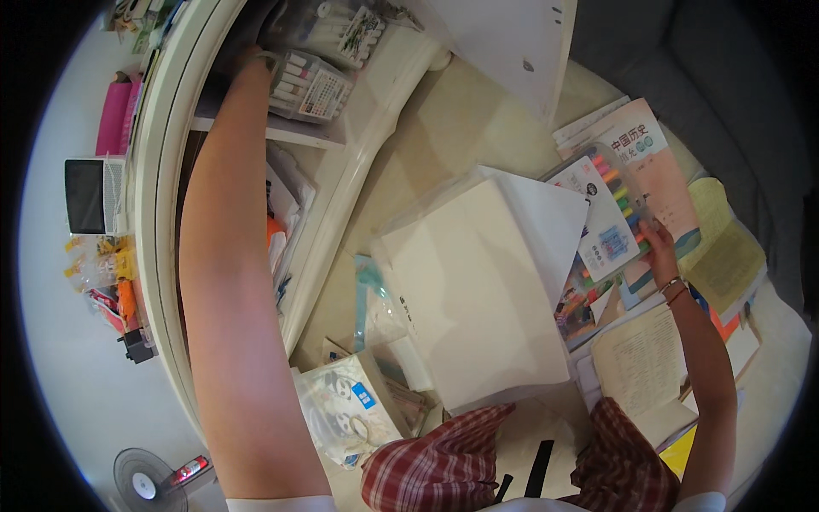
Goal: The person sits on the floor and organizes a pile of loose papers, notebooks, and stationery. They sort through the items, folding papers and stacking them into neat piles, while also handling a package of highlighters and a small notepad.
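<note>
Red plaid trousers (439, 452) are covering the person's legs in the foreground, with a panda-printed packet (345, 397) lying just beside the left leg, near the edge of the pale floor (401, 162) that is running along a cream cabinet (337, 235). Ahead of the knees, a large cream bundle (478, 299) is filling the middle of the floor, and an open notebook (640, 358) is lying off the bundle's lower right corner. The right hand (657, 247) is gripping a clear case of coloured markers (607, 222) by its lower right edge, fingers bending over the rim; the case is partly overlapping a peach-covered book (661, 166), on the side of the floor nearest a dark grey sofa (725, 85). Across from it, the left arm is reaching into the cabinet, where the left hand (252, 64) is showing only in part, in shadow; whether it is gripping anything cannot be told. Just beside that hand, a clear box of white markers (307, 85) is standing near the front edge of the shelf (316, 134), with a second clear box (341, 34) sitting farther back. Beyond the cabinet's top edge, a black-and-white device (94, 196) is standing.
</note>
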Available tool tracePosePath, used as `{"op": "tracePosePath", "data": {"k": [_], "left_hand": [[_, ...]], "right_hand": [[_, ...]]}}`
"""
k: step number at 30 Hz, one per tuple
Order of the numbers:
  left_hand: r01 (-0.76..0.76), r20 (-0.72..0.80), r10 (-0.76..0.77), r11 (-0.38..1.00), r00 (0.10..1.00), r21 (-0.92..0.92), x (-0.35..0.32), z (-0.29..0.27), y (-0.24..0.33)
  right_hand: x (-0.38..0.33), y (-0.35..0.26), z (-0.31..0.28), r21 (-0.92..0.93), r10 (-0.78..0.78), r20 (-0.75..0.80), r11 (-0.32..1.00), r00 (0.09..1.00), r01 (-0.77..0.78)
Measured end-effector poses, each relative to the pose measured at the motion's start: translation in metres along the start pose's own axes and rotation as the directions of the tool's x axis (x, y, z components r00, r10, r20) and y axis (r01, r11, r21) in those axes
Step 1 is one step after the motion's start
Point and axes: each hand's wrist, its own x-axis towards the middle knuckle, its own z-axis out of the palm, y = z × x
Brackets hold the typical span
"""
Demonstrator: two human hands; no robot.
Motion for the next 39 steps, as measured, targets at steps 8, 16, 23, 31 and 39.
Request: {"op": "tracePosePath", "data": {"k": [8,16,23,31,39], "left_hand": [[-0.032,0.033,0.038,0.987,0.999,-0.156,0.011,0.001,0.012],[0.009,0.132,0.072,0.846,0.989,-0.533,0.001,0.001,0.037],[0.194,0.208,-0.012,0.420,0.978,-0.886,0.000,-0.006,0.036],[0.203,0.222,-0.182,-0.117,0.958,-0.972,0.003,-0.016,0.027],[0.090,0.202,-0.247,-0.401,0.948,-0.912,-0.042,-0.042,0.027]], "right_hand": [[-0.002,-0.007,0.003,0.012,0.039,-0.002,0.999,0.999,-0.039],[-0.001,-0.002,0.002,-0.038,-0.006,-0.001,0.999,1.000,0.006],[-0.005,-0.004,0.008,-0.061,-0.052,-0.027,0.997,0.998,0.050],[-0.002,-0.004,0.007,-0.045,-0.038,0.003,0.998,0.999,0.038],[-0.001,-0.001,0.002,-0.074,-0.028,0.029,0.997,0.999,0.030]]}}
